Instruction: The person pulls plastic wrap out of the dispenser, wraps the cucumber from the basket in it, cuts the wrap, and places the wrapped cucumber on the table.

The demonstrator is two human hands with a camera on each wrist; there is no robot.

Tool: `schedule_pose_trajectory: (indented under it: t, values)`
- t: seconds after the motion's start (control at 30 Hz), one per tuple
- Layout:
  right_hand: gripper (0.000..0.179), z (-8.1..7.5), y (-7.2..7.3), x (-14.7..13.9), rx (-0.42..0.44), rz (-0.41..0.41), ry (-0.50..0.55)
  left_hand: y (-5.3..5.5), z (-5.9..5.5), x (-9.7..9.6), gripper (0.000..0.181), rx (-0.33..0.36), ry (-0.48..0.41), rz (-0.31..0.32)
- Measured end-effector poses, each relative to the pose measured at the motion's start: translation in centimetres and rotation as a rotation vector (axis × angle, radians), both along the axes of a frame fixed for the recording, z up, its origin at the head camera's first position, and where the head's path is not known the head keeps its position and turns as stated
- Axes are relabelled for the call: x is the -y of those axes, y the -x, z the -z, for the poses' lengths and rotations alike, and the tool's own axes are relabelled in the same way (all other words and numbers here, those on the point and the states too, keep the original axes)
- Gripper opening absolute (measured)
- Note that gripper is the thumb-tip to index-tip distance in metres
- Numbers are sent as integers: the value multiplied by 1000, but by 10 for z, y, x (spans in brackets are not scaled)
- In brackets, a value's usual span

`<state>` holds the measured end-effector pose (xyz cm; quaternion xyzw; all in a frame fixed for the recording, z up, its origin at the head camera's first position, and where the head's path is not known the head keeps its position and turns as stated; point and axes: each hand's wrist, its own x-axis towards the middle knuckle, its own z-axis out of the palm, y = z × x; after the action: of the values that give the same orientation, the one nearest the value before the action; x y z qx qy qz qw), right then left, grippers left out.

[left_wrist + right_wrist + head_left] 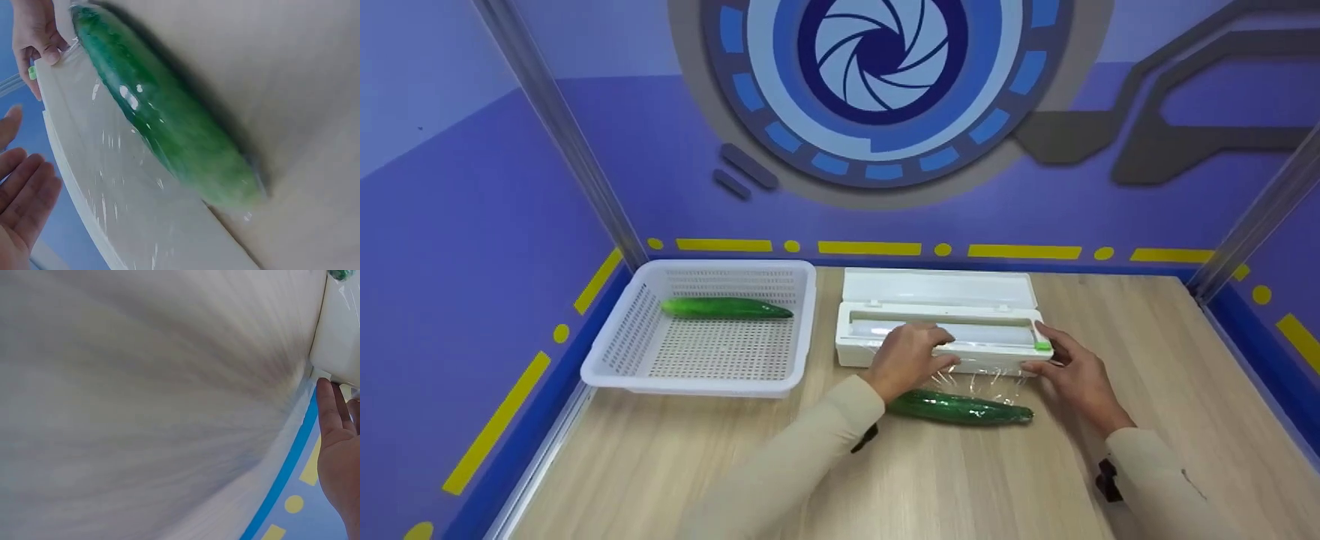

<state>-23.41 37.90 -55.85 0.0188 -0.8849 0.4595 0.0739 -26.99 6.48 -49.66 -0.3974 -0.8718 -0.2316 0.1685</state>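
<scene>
A white cling film dispenser box (855, 355) sits on the table with its lid (937, 287) tipped back and the film roll (990, 333) showing inside. Clear film (112, 185) runs from its front edge to a cucumber (960, 409) lying in front, whose skin shines under the wrap. My left hand (911, 356) hovers over the middle of the box, fingers loosely extended and holding nothing in the left wrist view. With thumb in front and fingers around the side, my right hand (1084, 382) grips the box's right end, beside a green slider (1042, 346).
Left of the box stands a white perforated basket (697, 386) with another cucumber (727, 307) in it. Blue printed panels (877, 225) close off the back and both sides of the wooden table (660, 465).
</scene>
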Motion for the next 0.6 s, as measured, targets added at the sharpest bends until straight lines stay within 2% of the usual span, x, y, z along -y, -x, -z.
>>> schedule_pose_trajectory:
  t: [0.27,0.6]
  values:
    - [79,-1,4,4,20,13,-16,13,3,-24,33,187,-161,-77]
    - [79,-1,2,1,7,3,-3,19,5,-64,34,279,-160,-101]
